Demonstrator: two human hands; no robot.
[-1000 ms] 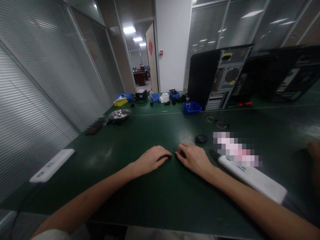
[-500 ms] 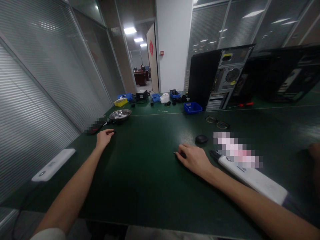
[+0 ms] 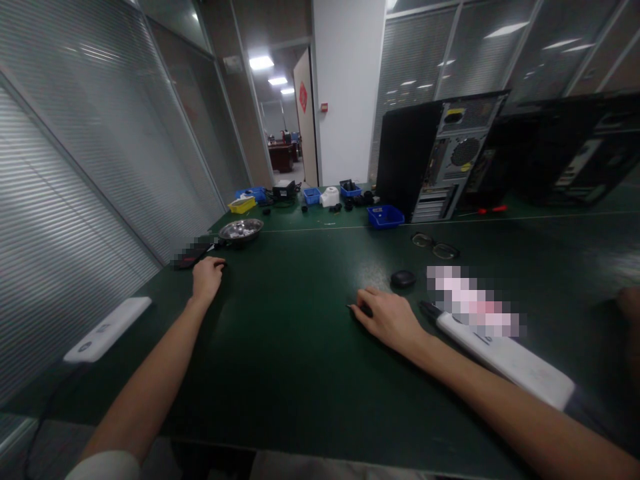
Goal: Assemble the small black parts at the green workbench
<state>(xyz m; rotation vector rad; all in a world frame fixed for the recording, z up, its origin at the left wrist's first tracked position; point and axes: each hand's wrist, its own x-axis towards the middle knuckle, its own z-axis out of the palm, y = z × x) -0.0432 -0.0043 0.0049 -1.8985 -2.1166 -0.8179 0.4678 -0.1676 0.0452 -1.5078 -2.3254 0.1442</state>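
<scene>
My left hand (image 3: pixel 207 279) rests on the green table at the left, just in front of the shiny metal bowl (image 3: pixel 241 231). Its fingers are curled together; a bit of something dark shows at the fingertips, too small to name. Right of the middle lies my right hand (image 3: pixel 389 315), closed, with a tiny thin pointed tip showing by the thumb. What these fingers hold is mostly hidden. A black computer mouse (image 3: pixel 403 279) sits just beyond the right hand, apart from it. Small pale pieces lie in the bowl.
White power banks or boxes lie at left (image 3: pixel 107 330) and right (image 3: pixel 510 360), each with a cable. Glasses (image 3: pixel 435 245), a blue bin (image 3: pixel 385 217), a yellow tray (image 3: pixel 242 205) and a computer tower (image 3: pixel 440 160) stand farther back. A person's hand (image 3: pixel 629 303) shows at the right edge.
My left hand has turned slightly, its fingertips drawing in a little to the left. My right hand has not visibly moved.
</scene>
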